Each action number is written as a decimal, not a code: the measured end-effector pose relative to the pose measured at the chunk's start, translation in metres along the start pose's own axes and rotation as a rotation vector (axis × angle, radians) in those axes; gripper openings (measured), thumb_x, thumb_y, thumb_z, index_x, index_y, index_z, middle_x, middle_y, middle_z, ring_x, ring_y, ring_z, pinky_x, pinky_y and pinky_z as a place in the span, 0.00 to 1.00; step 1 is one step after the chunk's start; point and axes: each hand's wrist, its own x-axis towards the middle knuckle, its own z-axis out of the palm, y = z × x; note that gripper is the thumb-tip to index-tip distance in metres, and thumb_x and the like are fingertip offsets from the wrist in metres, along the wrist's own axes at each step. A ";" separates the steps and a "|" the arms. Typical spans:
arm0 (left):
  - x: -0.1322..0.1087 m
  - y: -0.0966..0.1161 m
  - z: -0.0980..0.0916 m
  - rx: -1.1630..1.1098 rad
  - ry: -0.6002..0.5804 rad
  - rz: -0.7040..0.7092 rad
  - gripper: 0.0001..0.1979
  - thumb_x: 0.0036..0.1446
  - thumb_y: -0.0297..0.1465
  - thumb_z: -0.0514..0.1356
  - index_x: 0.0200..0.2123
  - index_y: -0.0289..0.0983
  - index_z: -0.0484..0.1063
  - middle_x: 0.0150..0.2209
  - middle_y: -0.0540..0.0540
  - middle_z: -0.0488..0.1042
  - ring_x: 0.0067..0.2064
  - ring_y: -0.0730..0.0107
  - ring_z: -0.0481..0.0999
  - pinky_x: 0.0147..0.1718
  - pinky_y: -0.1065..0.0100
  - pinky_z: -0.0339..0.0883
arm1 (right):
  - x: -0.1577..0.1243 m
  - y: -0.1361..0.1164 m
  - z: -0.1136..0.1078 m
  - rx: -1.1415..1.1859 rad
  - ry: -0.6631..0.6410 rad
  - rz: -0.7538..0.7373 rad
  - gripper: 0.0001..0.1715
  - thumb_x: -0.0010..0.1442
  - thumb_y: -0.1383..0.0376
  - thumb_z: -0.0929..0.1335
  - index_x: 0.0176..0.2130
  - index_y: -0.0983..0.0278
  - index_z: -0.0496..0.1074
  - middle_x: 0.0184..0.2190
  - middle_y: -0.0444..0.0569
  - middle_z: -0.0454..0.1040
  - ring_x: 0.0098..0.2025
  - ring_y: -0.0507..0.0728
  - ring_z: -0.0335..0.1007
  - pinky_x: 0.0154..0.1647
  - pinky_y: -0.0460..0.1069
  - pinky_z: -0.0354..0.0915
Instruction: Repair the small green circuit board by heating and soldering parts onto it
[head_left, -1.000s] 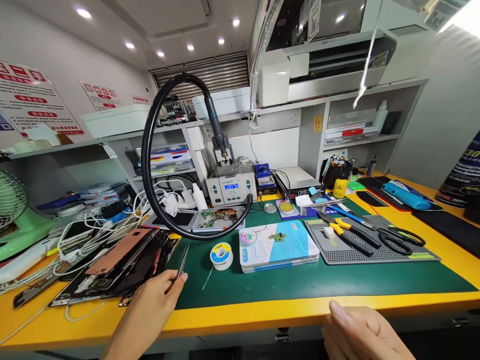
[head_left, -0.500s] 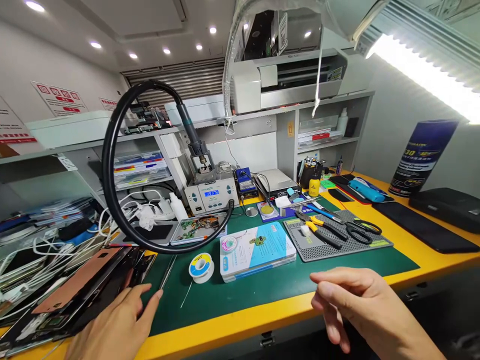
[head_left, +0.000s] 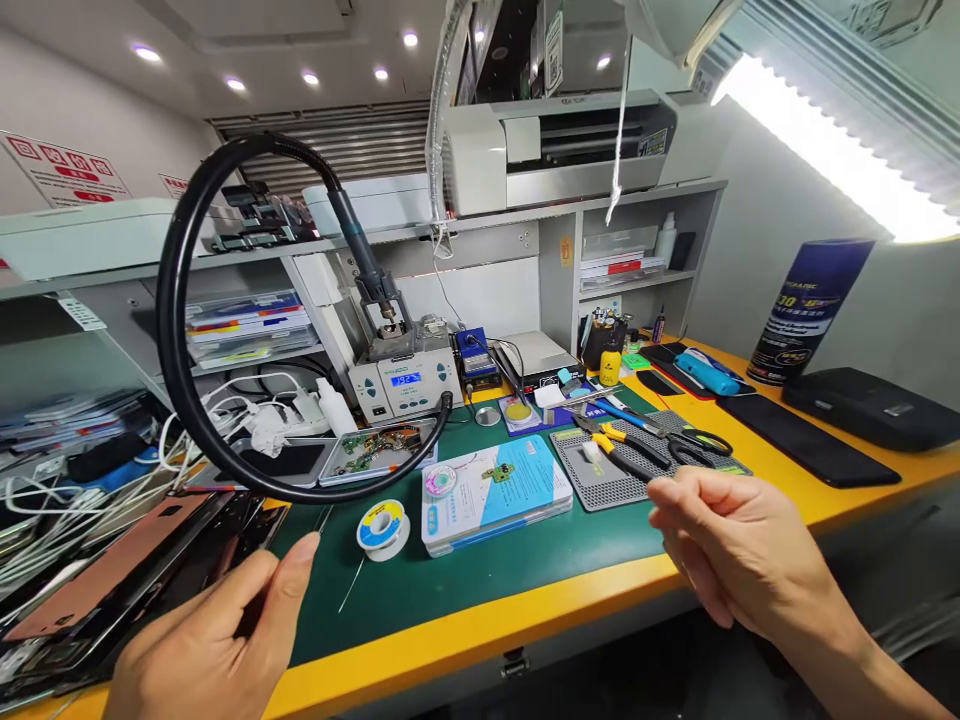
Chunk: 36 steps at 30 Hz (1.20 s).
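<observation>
My left hand (head_left: pixel 217 630) is closed at the left front of the green mat (head_left: pixel 480 600), thumb raised and fingers curled. Thin metal tweezers (head_left: pixel 325 518) show just past the thumb; the rest of them is hidden by the hand, which appears to grip them. My right hand (head_left: pixel 742 550) hangs above the mat's right front edge, thumb and fingers drawn together with nothing visible in them. Between the hands lie a solder wire spool (head_left: pixel 382 530) and a blue-white box (head_left: pixel 525 495). On the box rest a small green circuit board (head_left: pixel 498 471) and a pink-white reel (head_left: pixel 440 481).
A hot air station (head_left: pixel 405 385) with a looping black hose (head_left: pixel 169 290) stands behind. Yellow-handled pliers (head_left: pixel 630 450) and black scissors (head_left: pixel 701 447) lie on a perforated grey mat (head_left: pixel 600 492). Dismantled phone parts (head_left: pixel 112 570) pile up at the left. A blue spray can (head_left: pixel 810 310) stands right.
My left hand has gone from spread fingers to a closed grip at the tweezers. The right hand's fingers have drawn together and it has risen slightly. The view has shifted a little rightward.
</observation>
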 end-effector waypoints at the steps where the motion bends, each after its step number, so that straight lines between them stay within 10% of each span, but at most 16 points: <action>1: 0.003 0.007 0.000 0.022 0.024 0.061 0.27 0.65 0.46 0.60 0.18 0.41 0.58 0.19 0.54 0.48 0.20 0.73 0.48 0.26 0.66 0.55 | 0.001 0.001 -0.001 -0.004 0.031 -0.050 0.36 0.57 0.39 0.76 0.17 0.60 0.67 0.07 0.41 0.58 0.09 0.49 0.49 0.13 0.48 0.42; 9: 0.025 0.027 0.012 -0.184 -0.033 0.049 0.23 0.70 0.41 0.54 0.21 0.43 0.59 0.17 0.55 0.54 0.19 0.72 0.58 0.24 0.66 0.55 | 0.009 -0.003 -0.007 0.224 -0.009 -0.233 0.40 0.61 0.50 0.77 0.13 0.58 0.54 0.12 0.38 0.48 0.18 0.50 0.42 0.22 0.53 0.41; 13: 0.050 0.035 0.026 -0.263 -0.085 0.012 0.15 0.72 0.41 0.51 0.43 0.41 0.75 0.24 0.53 0.72 0.24 0.68 0.70 0.28 0.67 0.64 | 0.027 -0.018 0.000 0.210 0.036 -0.264 0.34 0.68 0.52 0.72 0.19 0.59 0.56 0.17 0.37 0.48 0.20 0.49 0.42 0.21 0.51 0.42; 17: 0.087 0.055 0.050 -0.367 -0.193 0.071 0.19 0.71 0.41 0.52 0.54 0.38 0.76 0.46 0.43 0.82 0.45 0.61 0.81 0.44 0.66 0.72 | 0.062 -0.037 0.019 -0.043 -0.015 -0.450 0.10 0.73 0.56 0.67 0.47 0.59 0.72 0.23 0.36 0.56 0.22 0.51 0.50 0.20 0.47 0.50; 22: 0.116 0.074 0.086 -0.441 -0.412 0.156 0.14 0.69 0.39 0.59 0.46 0.36 0.80 0.34 0.47 0.82 0.33 0.67 0.80 0.34 0.66 0.73 | 0.124 -0.048 0.047 -0.355 -0.113 -0.705 0.40 0.61 0.61 0.74 0.67 0.66 0.62 0.45 0.52 0.73 0.39 0.57 0.73 0.33 0.50 0.69; 27: 0.115 0.070 0.104 -0.432 -0.405 0.244 0.12 0.69 0.38 0.61 0.38 0.38 0.81 0.30 0.51 0.79 0.30 0.70 0.76 0.32 0.66 0.68 | 0.184 -0.023 0.054 -0.461 -0.041 -0.740 0.19 0.66 0.52 0.70 0.42 0.65 0.78 0.28 0.46 0.75 0.28 0.55 0.68 0.30 0.50 0.63; 31: 0.109 0.058 0.106 -0.411 -0.325 0.310 0.14 0.71 0.36 0.57 0.37 0.37 0.80 0.35 0.48 0.80 0.35 0.68 0.76 0.37 0.65 0.67 | 0.198 -0.002 0.040 -0.551 0.067 -0.738 0.37 0.68 0.43 0.67 0.17 0.60 0.59 0.14 0.39 0.55 0.20 0.50 0.50 0.23 0.50 0.46; 36: 0.103 0.049 0.104 -0.378 -0.338 0.417 0.12 0.72 0.32 0.56 0.40 0.37 0.78 0.37 0.47 0.79 0.42 0.67 0.76 0.41 0.67 0.67 | 0.188 -0.002 0.026 -0.592 0.140 -0.807 0.40 0.68 0.46 0.69 0.17 0.57 0.47 0.16 0.38 0.44 0.19 0.49 0.40 0.23 0.51 0.39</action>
